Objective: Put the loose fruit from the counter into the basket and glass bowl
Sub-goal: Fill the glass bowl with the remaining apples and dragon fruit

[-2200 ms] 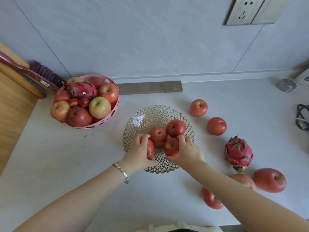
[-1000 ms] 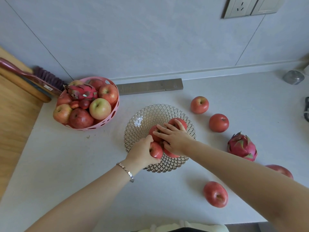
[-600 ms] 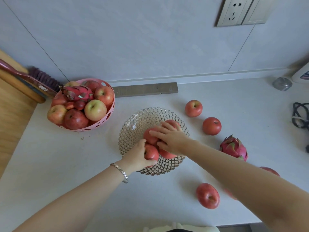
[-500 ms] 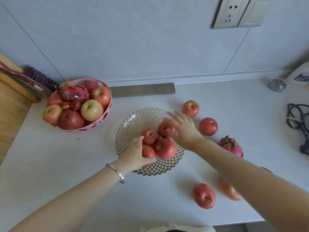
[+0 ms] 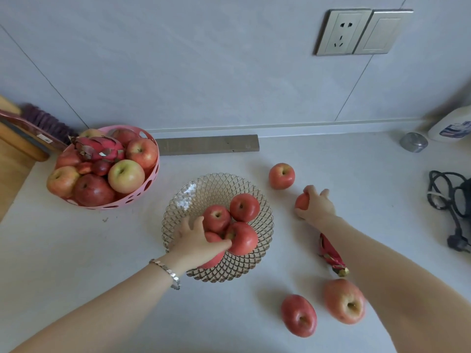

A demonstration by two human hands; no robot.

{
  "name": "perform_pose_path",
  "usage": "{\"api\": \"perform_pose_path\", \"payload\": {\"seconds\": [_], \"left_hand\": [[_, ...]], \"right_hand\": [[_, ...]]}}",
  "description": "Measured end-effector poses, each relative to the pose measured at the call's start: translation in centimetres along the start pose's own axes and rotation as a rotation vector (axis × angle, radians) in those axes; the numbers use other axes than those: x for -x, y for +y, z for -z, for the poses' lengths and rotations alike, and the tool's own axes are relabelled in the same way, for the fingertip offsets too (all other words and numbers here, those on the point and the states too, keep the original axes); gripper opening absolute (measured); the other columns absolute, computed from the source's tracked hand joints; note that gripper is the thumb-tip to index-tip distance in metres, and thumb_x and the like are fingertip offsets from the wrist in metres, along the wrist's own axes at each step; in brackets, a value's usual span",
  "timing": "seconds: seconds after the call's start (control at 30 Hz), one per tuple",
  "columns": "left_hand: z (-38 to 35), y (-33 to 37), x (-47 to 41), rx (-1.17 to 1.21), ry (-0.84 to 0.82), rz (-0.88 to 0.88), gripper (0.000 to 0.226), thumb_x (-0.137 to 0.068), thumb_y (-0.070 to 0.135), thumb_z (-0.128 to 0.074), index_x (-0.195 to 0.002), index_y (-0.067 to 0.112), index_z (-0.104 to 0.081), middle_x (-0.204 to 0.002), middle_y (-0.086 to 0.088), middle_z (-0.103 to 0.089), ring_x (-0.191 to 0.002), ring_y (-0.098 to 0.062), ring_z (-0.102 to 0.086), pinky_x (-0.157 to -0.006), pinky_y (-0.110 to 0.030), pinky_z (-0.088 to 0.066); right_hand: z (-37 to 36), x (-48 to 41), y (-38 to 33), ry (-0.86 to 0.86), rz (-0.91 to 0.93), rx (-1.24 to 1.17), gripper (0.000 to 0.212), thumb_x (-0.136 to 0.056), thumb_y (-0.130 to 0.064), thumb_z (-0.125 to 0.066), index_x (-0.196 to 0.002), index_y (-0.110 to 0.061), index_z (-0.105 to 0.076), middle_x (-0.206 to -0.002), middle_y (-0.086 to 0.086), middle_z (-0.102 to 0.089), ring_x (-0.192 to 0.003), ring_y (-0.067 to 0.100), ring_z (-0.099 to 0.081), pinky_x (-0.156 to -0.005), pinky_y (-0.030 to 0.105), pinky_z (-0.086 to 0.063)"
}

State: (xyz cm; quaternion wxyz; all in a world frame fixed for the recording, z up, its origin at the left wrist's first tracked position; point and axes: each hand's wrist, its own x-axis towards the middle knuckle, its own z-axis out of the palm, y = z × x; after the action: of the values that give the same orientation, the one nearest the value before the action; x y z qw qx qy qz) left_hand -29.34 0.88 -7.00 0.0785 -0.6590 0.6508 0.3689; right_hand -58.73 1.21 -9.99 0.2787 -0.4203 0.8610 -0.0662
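— Pink basket (image 5: 142, 197) is already heaped; what is held at the glass bowl (image 5: 193, 192)?
— An apple (image 5: 212, 261) is clasped there by the left hand (image 5: 196, 247). Farther right, a desk apple (image 5: 300, 201) is gripped by the right hand (image 5: 317, 207); lifting bowlward is called for next.

Right hand (image 5: 317, 207) left glass bowl (image 5: 265, 240), now gripping counter apple (image 5: 300, 202).

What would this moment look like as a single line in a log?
left hand: on apple in glass bowl | right hand: gripping counter apple | loose apples left: three others
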Motion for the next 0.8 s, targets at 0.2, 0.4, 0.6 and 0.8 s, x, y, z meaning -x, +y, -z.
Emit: {"api": "perform_pose_path", "payload": {"seconds": [0.2,0.4,0.6,0.8], "left_hand": [[2.8,-2.4,-1.9,0.244,0.236,0.118,0.067,-0.089,0.033,-0.053,-0.142,0.01,-0.02,-0.152,-0.018,-0.008,-0.137,-0.037,-0.023,-0.107,-0.052,-0.03],[3.0,-3.9,-3.0,0.348,0.209,0.12,0.045,-0.085,0.006,-0.049,-0.129,0.008,-0.036,-0.12,-0.019,-0.052,-0.095,-0.037,-0.061,-0.085,-0.049,-0.053],[4.7,-0.3,-0.7,0.344,0.284,-0.304,0.066,-0.086,0.025,-0.06,-0.142,0.017,-0.025,-0.15,-0.002,-0.024,-0.137,-0.019,-0.028,-0.114,-0.039,-0.027],[5.6,2.9,-0.7,0.268,0.152,-0.519,0.086,-0.071,0.041,-0.075,-0.14,0.034,-0.025,-0.141,0.005,-0.035,-0.124,-0.012,-0.042,-0.102,-0.029,-0.039]], "right_hand": [[1.1,2.4,-1.3,0.181,0.111,-0.226,0.079,-0.067,-0.03,-0.077,-0.133,-0.016,-0.037,-0.127,0.006,-0.038,-0.107,0.026,-0.049,-0.087,0.04,-0.049],[3.0,5.1,-6.4,-0.756,-0.119,-1.496,0.069,-0.045,-0.03,-0.076,-0.11,-0.011,-0.06,-0.108,0.017,-0.064,-0.081,0.028,-0.069,-0.058,0.034,-0.059],[1.1,5.4,-10.1,-1.065,0.005,-1.481,0.061,-0.045,-0.043,-0.081,-0.095,-0.008,-0.072,-0.092,0.019,-0.071,-0.075,0.03,-0.07,-0.062,0.03,-0.059],[-0.6,5.9,-14.0,-0.936,-0.048,-1.07,0.047,-0.09,-0.05,-0.037,-0.115,-0.015,-0.056,-0.096,0.01,-0.067,-0.078,0.019,-0.067,-0.069,0.032,-0.052]]}}
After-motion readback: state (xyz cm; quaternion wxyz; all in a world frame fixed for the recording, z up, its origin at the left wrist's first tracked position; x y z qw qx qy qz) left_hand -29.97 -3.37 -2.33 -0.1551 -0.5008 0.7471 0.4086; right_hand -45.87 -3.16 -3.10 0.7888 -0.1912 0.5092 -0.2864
